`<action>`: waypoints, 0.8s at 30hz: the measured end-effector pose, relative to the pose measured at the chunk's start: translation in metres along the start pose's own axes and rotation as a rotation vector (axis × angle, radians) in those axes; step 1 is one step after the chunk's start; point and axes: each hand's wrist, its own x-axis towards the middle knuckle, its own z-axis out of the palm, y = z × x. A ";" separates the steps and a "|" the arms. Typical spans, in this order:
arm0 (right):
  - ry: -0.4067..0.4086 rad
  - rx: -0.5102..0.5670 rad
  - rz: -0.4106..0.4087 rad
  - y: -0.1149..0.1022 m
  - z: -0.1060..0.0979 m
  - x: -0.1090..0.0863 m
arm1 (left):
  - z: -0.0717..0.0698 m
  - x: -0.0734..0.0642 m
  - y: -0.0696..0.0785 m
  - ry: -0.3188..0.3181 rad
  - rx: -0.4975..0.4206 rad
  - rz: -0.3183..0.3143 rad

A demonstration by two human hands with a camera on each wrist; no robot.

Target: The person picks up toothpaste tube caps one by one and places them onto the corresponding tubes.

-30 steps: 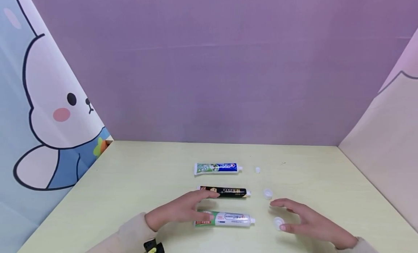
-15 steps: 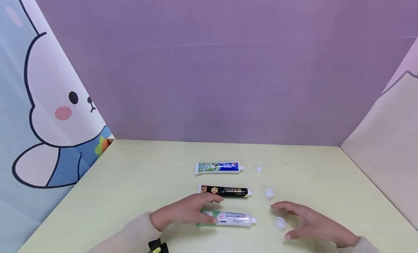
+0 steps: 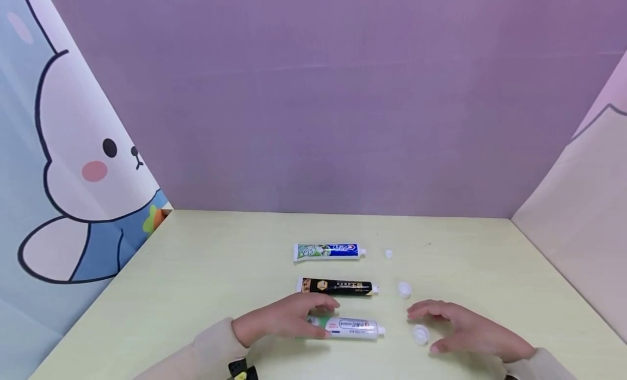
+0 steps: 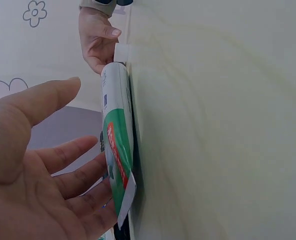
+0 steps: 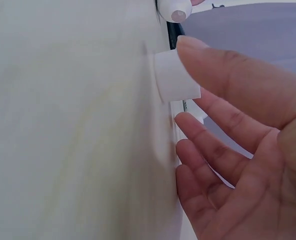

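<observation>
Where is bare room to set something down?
Bare pale-yellow tabletop lies left of the green and blue toothpaste tube, toward the rabbit-print panel, and right of the smallest white cap, toward the beige panel. The near middle is crowded: left hand by the green and white tube, right hand beside the nearest round white cap.

A plain purple backdrop [image 3: 323,108], with 1 faint crease [image 3: 308,67] across it, fills the upper middle of the frame and meets the far edge of a pale yellow-green tabletop [image 3: 220,246] spread over the lower part. At the left edge, a light-blue panel [image 3: 17,151] bears 1 white cartoon animal [image 3: 73,135] (pink-cheeked, dressed in blue), while a pale panel [image 3: 583,206] slants along the right, under soft, even light.
</observation>
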 end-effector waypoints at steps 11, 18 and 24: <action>0.005 -0.019 -0.023 0.002 0.000 0.007 | 0.005 0.006 -0.002 0.032 -0.042 -0.006; 0.003 0.006 -0.004 0.002 0.002 0.008 | 0.007 0.007 -0.001 0.040 -0.056 -0.019; 0.009 0.012 0.017 0.001 0.002 0.007 | 0.007 0.009 -0.002 0.038 -0.053 -0.033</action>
